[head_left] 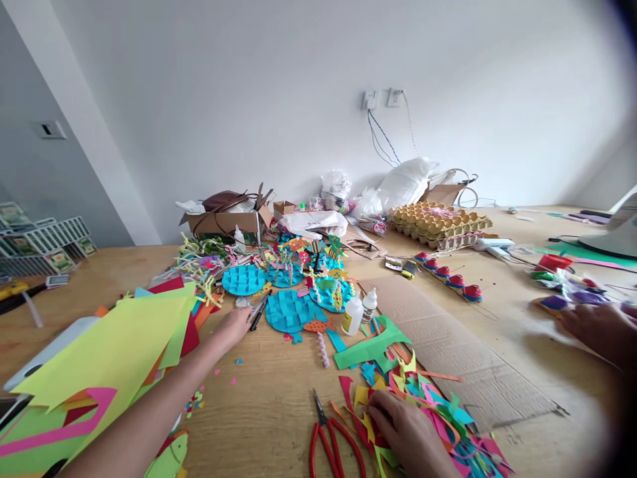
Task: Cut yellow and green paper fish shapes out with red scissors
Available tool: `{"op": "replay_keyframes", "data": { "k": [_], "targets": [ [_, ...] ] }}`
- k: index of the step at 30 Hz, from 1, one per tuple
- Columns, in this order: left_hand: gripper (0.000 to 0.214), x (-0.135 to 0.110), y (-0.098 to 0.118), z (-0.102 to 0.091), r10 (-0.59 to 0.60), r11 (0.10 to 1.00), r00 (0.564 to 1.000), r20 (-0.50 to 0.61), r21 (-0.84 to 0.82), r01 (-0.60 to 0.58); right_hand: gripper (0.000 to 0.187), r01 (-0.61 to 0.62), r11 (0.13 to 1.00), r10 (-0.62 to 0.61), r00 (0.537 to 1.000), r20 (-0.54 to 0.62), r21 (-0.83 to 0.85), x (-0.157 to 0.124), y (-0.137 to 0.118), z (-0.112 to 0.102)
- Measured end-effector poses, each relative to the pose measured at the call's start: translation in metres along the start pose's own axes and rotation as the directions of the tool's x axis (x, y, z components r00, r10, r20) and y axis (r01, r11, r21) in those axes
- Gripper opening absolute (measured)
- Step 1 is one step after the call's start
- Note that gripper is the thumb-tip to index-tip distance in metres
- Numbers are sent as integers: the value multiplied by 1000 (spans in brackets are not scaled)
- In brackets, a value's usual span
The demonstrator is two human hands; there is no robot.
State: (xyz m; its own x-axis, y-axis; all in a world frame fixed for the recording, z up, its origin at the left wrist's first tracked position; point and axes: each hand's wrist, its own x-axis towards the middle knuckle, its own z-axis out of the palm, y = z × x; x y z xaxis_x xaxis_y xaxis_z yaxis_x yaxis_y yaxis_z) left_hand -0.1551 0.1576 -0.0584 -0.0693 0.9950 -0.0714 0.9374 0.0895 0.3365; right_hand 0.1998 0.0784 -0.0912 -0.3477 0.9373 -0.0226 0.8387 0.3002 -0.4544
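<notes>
My left hand (233, 326) reaches forward across the wooden table (269, 411), fingers curled at a dark pen or marker (259, 311) that lies beside a blue woven paper disc (293, 311). My right hand (403, 428) rests near the front edge, fingers bent down into a heap of coloured paper scraps (428, 411). Red-handled scissors (331, 441) lie just left of that hand. Two white glue bottles (359, 311) stand behind the scraps.
Sheets of yellow and green paper (114, 352) are stacked at the left. A cardboard sheet (448, 332), egg trays (438, 224), a cardboard box (226, 219) and bags sit further back. Another person's hand (597, 332) works at the right edge.
</notes>
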Motion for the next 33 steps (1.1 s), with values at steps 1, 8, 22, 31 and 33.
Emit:
{"op": "replay_keyframes", "data": {
  "k": [1,8,22,31,33],
  "targets": [
    [29,0,0,-1,3,1000,1000,6,17,-3,25,-4,1000,4,1000,4,-8,0,0,0],
    [28,-24,2,-16,11,996,999,36,93,-14,24,-4,1000,3,1000,-14,-15,1,6,6],
    [35,-135,58,24,283,959,954,95,-21,-282,22,-51,989,41,997,-71,-142,0,4,8],
    [25,-171,85,116,821,558,552,-148,414,-719,19,106,979,-148,959,-242,-176,-3,-3,2],
    [26,-167,86,115,840,523,521,-149,476,-707,17,198,966,-234,943,-235,-163,-2,-7,2]
  ]
}}
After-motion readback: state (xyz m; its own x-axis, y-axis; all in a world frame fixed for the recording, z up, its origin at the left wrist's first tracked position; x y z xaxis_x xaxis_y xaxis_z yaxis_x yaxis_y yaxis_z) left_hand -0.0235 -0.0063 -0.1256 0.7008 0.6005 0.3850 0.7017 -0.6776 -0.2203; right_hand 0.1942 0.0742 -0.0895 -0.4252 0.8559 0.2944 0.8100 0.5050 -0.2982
